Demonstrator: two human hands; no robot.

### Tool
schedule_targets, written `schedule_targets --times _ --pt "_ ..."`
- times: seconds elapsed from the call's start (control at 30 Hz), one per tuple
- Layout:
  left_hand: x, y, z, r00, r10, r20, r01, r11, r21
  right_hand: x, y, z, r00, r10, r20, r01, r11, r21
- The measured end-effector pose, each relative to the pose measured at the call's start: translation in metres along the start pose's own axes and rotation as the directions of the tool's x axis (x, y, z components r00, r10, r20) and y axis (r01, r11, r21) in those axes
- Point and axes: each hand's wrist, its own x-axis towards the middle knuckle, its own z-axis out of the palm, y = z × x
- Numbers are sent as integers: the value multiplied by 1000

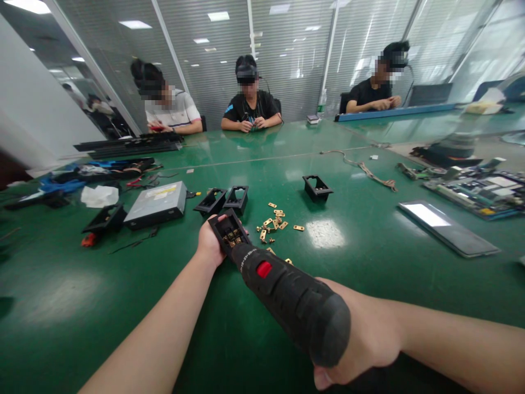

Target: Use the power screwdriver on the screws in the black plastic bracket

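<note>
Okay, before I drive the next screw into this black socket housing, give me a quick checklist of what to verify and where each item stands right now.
1. Left hand steadying the black housing on the green table: ok.
2. Right hand gripping the electric screwdriver firmly: ok.
3. Screwdriver tip seated squarely on a screw: cannot tell, the tool body hides it.
4. Brass contacts in the housing: ok, several visible inside.
5. Spare brass pieces within reach: ok, scattered just beyond the housing.
6. Left fingers away from the tip: cannot tell.

I sit in an assembly workshop inside an office: long green tabletop (348, 180), brass contacts (275, 221), circuit boards (471, 189), glass partition walls (287, 54).
</note>
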Motion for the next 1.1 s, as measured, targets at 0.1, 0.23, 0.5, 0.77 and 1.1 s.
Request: schedule_targets --times 0.1,0.23,0.5,0.77,1.1 --pt "0 0 0 1000 -5 -7 5 1000 6 0 5 1 1000 -10 -9 10 1000 1" --pt "0 0 1 1000 -11 -9 11 1000 -4 0 8 1 1000 -14 -9 14 1000 -2" --pt "0 0 1 1000 -6 6 6 1000 -14 1 14 1 998 -58 -17 58 998 -8" --pt "-1 0 1 1000 5 18 -5 1000 -2 2 17 1 1000 -19 -9 19 1000 -22" --pt "-2 1 2 1000 4 10 -4 1000 -2 3 16 0 1000 -10 -12 10 1000 19"
